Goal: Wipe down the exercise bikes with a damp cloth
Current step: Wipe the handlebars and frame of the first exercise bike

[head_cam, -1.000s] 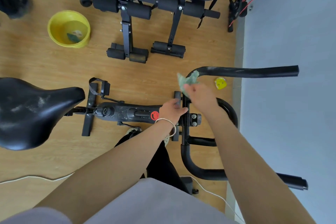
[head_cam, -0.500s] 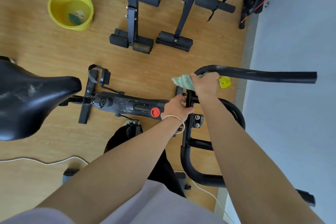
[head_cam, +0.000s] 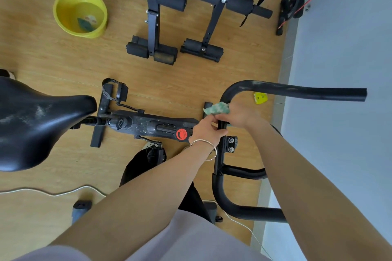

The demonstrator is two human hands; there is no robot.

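Note:
A black exercise bike stands below me, its dusty frame (head_cam: 152,126) running left to right and its saddle (head_cam: 36,121) at the left. The black handlebar (head_cam: 297,90) loops at the right, with pale smears near its upper bend. My right hand (head_cam: 239,115) holds a green cloth (head_cam: 217,108) against the handlebar's upright bar just below that bend. My left hand (head_cam: 206,128), with a thin bangle on the wrist, grips the same black bar right beside it.
A yellow basin (head_cam: 80,12) with water and another cloth sits on the wooden floor at the upper left. Black bench frames (head_cam: 152,27) stand behind the bike. A grey wall (head_cam: 343,48) runs along the right. A white cable (head_cam: 53,193) and a small yellow object (head_cam: 259,98) lie on the floor.
My right hand slid the cloth from the handlebar's upper bend down the bar toward my left hand. The left hand kept its grip. The view shifted slightly.

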